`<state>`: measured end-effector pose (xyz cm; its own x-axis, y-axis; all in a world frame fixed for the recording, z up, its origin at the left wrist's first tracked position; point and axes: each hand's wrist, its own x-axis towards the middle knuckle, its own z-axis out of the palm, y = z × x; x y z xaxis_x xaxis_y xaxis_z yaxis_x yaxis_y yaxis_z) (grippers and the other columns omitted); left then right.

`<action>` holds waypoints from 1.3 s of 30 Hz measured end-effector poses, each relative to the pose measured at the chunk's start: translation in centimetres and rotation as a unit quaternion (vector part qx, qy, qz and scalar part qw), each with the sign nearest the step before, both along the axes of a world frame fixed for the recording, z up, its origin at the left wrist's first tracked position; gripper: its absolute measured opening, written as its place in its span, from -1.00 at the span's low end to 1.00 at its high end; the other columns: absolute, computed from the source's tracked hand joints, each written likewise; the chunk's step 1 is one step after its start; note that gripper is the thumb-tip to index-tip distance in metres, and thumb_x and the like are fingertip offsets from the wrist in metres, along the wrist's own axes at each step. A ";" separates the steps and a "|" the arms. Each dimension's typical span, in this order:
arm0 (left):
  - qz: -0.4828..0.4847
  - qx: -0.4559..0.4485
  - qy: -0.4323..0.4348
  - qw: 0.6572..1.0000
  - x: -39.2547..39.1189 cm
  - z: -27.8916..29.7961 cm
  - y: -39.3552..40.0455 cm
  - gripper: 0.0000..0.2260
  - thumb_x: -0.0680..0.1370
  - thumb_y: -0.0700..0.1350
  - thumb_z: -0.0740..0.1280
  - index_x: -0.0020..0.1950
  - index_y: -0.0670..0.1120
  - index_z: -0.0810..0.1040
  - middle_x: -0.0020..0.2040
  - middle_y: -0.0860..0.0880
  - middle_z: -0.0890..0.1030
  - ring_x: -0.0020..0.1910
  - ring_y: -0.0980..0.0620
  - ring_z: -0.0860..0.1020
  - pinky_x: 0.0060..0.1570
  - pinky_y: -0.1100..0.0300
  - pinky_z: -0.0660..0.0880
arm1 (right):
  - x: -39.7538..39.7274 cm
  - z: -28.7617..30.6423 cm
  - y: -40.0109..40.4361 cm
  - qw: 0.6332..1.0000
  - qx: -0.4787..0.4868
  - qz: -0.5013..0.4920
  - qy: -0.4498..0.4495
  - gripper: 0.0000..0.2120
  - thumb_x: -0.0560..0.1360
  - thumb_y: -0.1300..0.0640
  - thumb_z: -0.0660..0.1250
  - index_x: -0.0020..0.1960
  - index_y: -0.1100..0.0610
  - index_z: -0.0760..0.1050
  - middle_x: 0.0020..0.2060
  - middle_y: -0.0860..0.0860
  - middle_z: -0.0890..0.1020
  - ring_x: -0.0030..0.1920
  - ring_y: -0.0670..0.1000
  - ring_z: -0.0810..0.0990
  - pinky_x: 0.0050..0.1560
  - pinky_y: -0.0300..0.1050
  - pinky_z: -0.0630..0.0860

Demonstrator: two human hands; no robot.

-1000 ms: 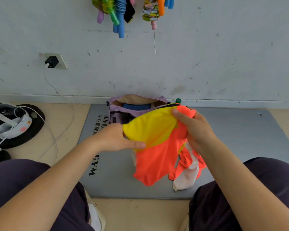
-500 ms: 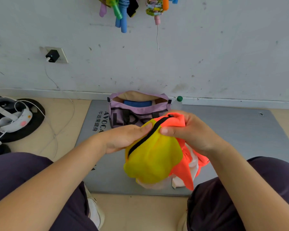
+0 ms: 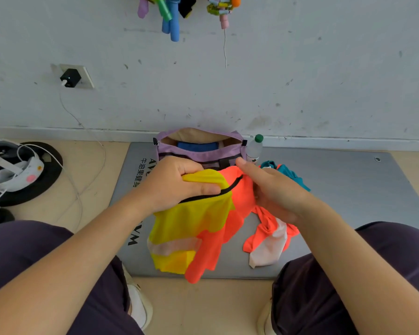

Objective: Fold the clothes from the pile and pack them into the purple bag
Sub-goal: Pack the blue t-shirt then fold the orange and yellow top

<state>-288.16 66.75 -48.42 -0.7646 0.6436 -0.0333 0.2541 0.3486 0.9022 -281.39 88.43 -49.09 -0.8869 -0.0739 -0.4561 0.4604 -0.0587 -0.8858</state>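
Note:
A yellow and orange garment (image 3: 194, 226) with a black trim line hangs over the grey mat. My left hand (image 3: 177, 184) grips its yellow upper edge. My right hand (image 3: 273, 192) lies on its orange part with the fingers fairly straight, and what the thumb does is hidden. An orange and white garment (image 3: 270, 240) lies crumpled under my right wrist. A teal garment (image 3: 292, 174) shows behind my right hand. The purple bag (image 3: 198, 153) stands open against the wall, with something blue folded inside.
A clear bottle with a green cap (image 3: 255, 148) stands by the bag's right end. The grey mat (image 3: 348, 189) covers the floor ahead. A white headset on a black round base (image 3: 17, 172) and a charger cable (image 3: 82, 165) lie at left. My knees flank the mat's near edge.
The bunched garment has opened and now hangs down longer. My left hand has shifted onto the yellow top edge. The teal garment has come into view behind my right hand.

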 end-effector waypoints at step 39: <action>-0.037 0.115 -0.023 0.992 0.8 1.5 1.2 -0.86 0.49 0.12 0.35 -0.20 0.10 0.56 -0.30 0.17 0.53 -0.28 0.19 0.46 -0.20 0.36 0.38 | 1.7 1.8 -3.0 0.963 0.152 0.152 0.161 -0.51 0.41 -0.20 0.36 -0.01 0.24 0.64 -0.09 0.30 0.65 -0.17 0.15 0.64 -0.04 0.24 0.54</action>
